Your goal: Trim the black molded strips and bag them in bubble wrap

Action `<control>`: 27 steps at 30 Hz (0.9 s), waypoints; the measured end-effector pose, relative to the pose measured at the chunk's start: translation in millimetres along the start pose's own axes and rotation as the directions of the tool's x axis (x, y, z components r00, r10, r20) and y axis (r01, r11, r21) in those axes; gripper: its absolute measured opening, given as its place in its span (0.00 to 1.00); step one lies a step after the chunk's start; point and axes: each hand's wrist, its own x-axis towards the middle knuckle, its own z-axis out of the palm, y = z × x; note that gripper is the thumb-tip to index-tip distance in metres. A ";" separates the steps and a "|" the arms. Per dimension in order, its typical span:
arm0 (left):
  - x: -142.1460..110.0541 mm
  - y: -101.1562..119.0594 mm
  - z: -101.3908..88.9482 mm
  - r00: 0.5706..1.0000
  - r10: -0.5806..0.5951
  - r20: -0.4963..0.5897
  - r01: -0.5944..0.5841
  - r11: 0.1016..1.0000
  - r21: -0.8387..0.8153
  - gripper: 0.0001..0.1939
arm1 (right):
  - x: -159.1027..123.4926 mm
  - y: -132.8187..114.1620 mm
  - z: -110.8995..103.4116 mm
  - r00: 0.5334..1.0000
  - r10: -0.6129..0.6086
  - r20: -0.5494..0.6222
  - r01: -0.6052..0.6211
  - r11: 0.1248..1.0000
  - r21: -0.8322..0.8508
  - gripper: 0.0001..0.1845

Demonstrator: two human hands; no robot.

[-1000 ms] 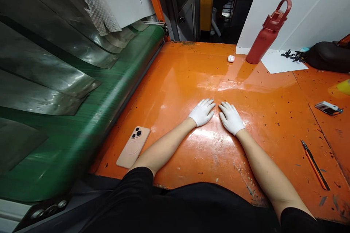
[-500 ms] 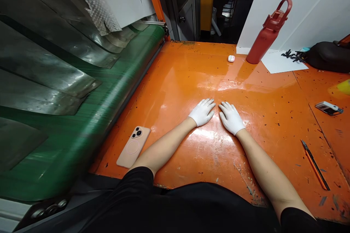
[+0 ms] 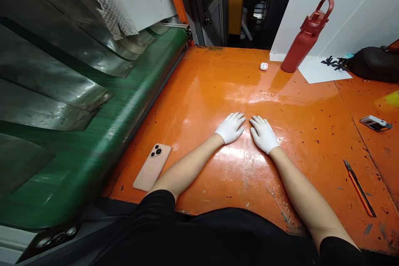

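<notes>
My left hand (image 3: 230, 128) and my right hand (image 3: 263, 134) both wear white gloves and lie palm down on the glossy orange tabletop (image 3: 199, 91), fingertips nearly meeting. Neither hand holds anything. Nearest to my left forearm lies a smartphone in a pale pink case (image 3: 152, 167), its cameras facing up. Farther ahead stand a white earbud case (image 3: 263, 66) and a red water bottle (image 3: 304, 41) with a loop handle. To the right of my right arm lies an orange utility knife (image 3: 360, 188).
A green conveyor belt (image 3: 93, 112) runs along the table's left edge, with grey metallic sheets (image 3: 46, 66) lying on it. A white paper sheet (image 3: 322, 70), a black bag (image 3: 375, 64) and a small grey device (image 3: 374, 122) lie at the right. A door (image 3: 208, 8) stands beyond.
</notes>
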 end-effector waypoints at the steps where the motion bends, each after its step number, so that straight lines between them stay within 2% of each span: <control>1: 0.0 0.0 0.0 1.000 0.000 0.001 0.000 1.000 -0.001 0.27 | 0.0 -0.2 -0.2 1.000 0.000 0.001 0.000 1.000 -0.001 0.30; 27: 1.3 -3.2 5.1 0.999 0.027 -0.041 -0.027 1.000 -0.006 0.27 | -0.5 0.8 0.9 1.000 0.005 -0.006 -0.005 1.000 0.002 0.30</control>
